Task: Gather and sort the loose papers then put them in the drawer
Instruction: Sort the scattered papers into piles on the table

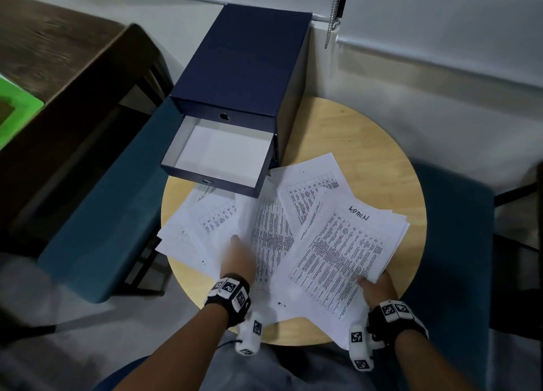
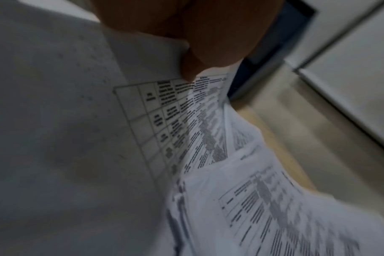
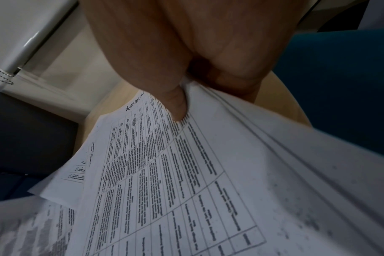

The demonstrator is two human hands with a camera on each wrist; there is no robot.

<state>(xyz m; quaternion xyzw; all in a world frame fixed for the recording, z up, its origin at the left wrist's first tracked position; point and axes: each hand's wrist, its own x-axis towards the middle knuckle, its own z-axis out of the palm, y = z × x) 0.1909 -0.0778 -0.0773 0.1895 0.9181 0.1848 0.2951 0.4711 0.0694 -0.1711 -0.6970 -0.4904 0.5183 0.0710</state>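
— What's written?
— "ADMIN", atop the white printed paper stack (image 1: 338, 252) your right hand (image 1: 377, 288) pinches.
— Your left hand (image 1: 238, 258)?
— Flat on loose white sheets (image 1: 199, 235), round wooden table (image 1: 367, 144), beside the open navy drawer (image 1: 235, 186).

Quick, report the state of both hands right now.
Left hand: open, straight fingers pressing on the spread papers.
Right hand: closed on the ADMIN-marked stack, thumb on top.
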